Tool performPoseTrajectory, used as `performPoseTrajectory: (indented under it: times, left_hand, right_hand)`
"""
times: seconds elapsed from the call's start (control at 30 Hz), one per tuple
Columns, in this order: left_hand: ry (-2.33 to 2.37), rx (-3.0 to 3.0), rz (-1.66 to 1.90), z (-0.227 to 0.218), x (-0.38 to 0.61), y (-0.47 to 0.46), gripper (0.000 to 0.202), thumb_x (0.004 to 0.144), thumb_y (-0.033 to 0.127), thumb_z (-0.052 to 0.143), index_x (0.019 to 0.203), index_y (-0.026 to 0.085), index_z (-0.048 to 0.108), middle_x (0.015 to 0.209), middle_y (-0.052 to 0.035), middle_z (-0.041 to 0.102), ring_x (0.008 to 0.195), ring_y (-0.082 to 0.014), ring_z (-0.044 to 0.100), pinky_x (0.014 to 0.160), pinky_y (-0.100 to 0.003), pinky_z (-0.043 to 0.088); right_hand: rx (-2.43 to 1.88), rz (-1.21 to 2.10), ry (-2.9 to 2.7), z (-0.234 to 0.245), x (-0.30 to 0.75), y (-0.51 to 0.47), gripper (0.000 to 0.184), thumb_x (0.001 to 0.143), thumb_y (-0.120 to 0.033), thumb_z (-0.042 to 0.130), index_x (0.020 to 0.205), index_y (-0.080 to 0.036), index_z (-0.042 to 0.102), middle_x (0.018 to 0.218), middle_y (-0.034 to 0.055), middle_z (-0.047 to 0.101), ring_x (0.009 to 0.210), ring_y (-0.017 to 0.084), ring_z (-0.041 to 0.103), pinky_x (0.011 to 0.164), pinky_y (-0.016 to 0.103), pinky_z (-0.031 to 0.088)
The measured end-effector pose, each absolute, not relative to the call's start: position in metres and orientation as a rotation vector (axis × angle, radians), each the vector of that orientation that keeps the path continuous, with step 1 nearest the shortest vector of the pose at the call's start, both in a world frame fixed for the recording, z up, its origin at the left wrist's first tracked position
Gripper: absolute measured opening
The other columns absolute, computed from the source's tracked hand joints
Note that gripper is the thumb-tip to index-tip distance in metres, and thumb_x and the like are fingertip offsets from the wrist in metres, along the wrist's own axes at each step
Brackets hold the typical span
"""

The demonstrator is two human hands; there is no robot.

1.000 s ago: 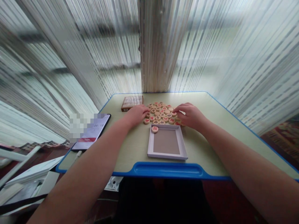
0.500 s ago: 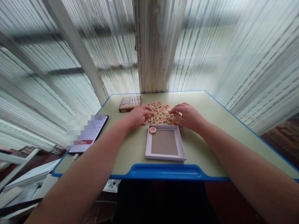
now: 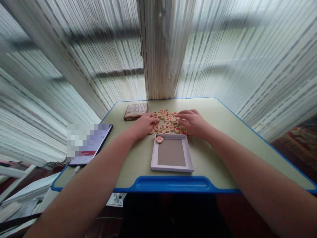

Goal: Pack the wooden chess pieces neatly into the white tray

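Note:
Several round xiangqi pieces (image 3: 167,119), with red or black characters, lie in a loose cluster between my hands; a few show plain faces. At the cluster's left side is my left hand (image 3: 145,125), its fingers stretched over the pieces there. On the opposite side my right hand (image 3: 194,122) reaches in with spread fingers, the tips over pieces at the edge. Both hands cover some pieces, and contact is hard to judge. Nearer to me lies a shallow white box tray (image 3: 154,158), with one red-marked xiangqi piece (image 3: 159,139) in its far left corner.
A flat brown printed box (image 3: 135,111) lies behind my left hand. Left of my forearm rests a tablet-like device (image 3: 99,145) with a white cable. The pale table (image 3: 223,155) has a blue rim and a blue front ledge (image 3: 173,184). Striped curtains (image 3: 163,49) hang behind.
My right hand's fingers have spread and reach slightly further over the pieces. My left hand stays at the left side of the cluster. The view has shifted a little.

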State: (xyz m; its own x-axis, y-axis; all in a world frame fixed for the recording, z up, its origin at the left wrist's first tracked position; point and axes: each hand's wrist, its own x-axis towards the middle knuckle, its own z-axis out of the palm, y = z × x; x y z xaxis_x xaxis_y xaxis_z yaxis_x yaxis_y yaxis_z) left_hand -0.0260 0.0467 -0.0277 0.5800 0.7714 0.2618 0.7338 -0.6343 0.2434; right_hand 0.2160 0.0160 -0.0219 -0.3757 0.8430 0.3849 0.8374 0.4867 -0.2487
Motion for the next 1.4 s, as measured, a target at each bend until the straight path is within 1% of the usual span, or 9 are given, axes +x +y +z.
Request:
performPoseTrajectory:
  times: [0.17,0.3,0.5,0.67,0.73,0.93,1.1,1.2,1.4]
  left_hand:
    - [1.391,2.625,0.571,-0.027,-0.022,0.046,0.033,0.088,0.029,0.043,0.108,0.018,0.067,0.102,-0.0084,0.059,0.092,-0.0176,0.058,0.090,-0.031,0.046]
    - [1.438,2.635,0.531,-0.028,-0.019,0.047,0.036,0.089,0.032,0.041,0.111,0.017,0.066,0.102,-0.0096,0.061,0.092,-0.0185,0.058,0.090,-0.032,0.046]
    - [1.415,2.576,0.566,-0.023,-0.014,0.045,0.028,0.085,0.027,0.047,0.098,0.014,0.068,0.101,-0.0101,0.065,0.096,-0.0201,0.059,0.092,-0.034,0.045]
    - [1.455,2.399,0.633,-0.020,-0.009,0.042,0.032,0.079,0.022,0.055,0.109,0.014,0.064,0.100,-0.0068,0.067,0.087,-0.0168,0.061,0.086,-0.030,0.048]
    - [1.469,2.394,0.637,-0.020,-0.008,0.043,0.031,0.077,0.020,0.056,0.107,0.015,0.066,0.102,-0.0064,0.066,0.084,-0.0157,0.061,0.085,-0.029,0.048]
    - [1.452,2.442,0.675,-0.020,-0.011,0.045,0.020,0.076,0.022,0.059,0.091,0.015,0.070,0.093,-0.0064,0.065,0.083,-0.0164,0.060,0.083,-0.030,0.048]
    - [1.505,2.452,0.750,-0.020,-0.012,0.046,0.016,0.074,0.023,0.060,0.086,0.018,0.070,0.089,-0.0047,0.068,0.084,-0.0179,0.060,0.079,-0.031,0.049]
    - [1.516,2.437,0.763,-0.021,-0.012,0.046,0.016,0.074,0.021,0.059,0.085,0.018,0.070,0.091,-0.0040,0.069,0.085,-0.0178,0.061,0.081,-0.031,0.049]
    - [1.483,2.553,0.725,-0.020,-0.013,0.047,0.019,0.074,0.016,0.056,0.084,0.017,0.072,0.094,-0.0062,0.069,0.090,-0.0196,0.061,0.086,-0.033,0.047]
  right_hand:
    - [-1.298,0.109,-2.435,-0.024,0.209,0.013,0.036,0.091,-0.036,0.040,0.107,-0.021,0.068,0.118,0.0054,0.065,0.113,0.022,0.053,0.100,0.040,0.033]
    - [-1.383,0.046,-2.388,-0.025,0.208,0.012,0.038,0.090,-0.039,0.040,0.108,-0.019,0.068,0.114,0.0090,0.066,0.107,0.023,0.055,0.097,0.041,0.035]
    - [-1.341,0.064,-2.406,-0.026,0.207,0.014,0.035,0.091,-0.037,0.039,0.106,-0.024,0.068,0.115,0.0061,0.066,0.110,0.022,0.054,0.097,0.041,0.034]
    - [-1.328,0.131,-2.356,-0.028,0.211,0.019,0.034,0.090,-0.035,0.041,0.100,-0.020,0.070,0.109,0.0079,0.068,0.105,0.022,0.056,0.097,0.042,0.035]
    - [-1.332,0.157,-2.270,-0.030,0.213,0.022,0.032,0.089,-0.033,0.044,0.098,-0.019,0.070,0.106,0.0090,0.068,0.102,0.022,0.057,0.096,0.040,0.038]
    - [-1.372,0.350,-1.858,-0.036,0.217,0.030,0.032,0.081,-0.022,0.049,0.109,-0.016,0.064,0.106,0.0086,0.065,0.087,0.017,0.061,0.076,0.030,0.050]
    - [-1.503,0.374,-1.900,-0.032,0.213,0.033,0.033,0.076,-0.018,0.052,0.105,-0.018,0.068,0.102,0.0077,0.066,0.081,0.017,0.061,0.078,0.031,0.050]
    - [-1.460,0.268,-1.997,-0.026,0.208,0.035,0.031,0.075,-0.016,0.052,0.099,-0.018,0.071,0.103,0.0072,0.067,0.090,0.019,0.060,0.085,0.032,0.047]
    - [-1.349,0.023,-2.155,-0.021,0.199,0.046,0.029,0.083,-0.022,0.047,0.097,-0.019,0.072,0.100,0.0048,0.071,0.098,0.020,0.059,0.092,0.033,0.043]
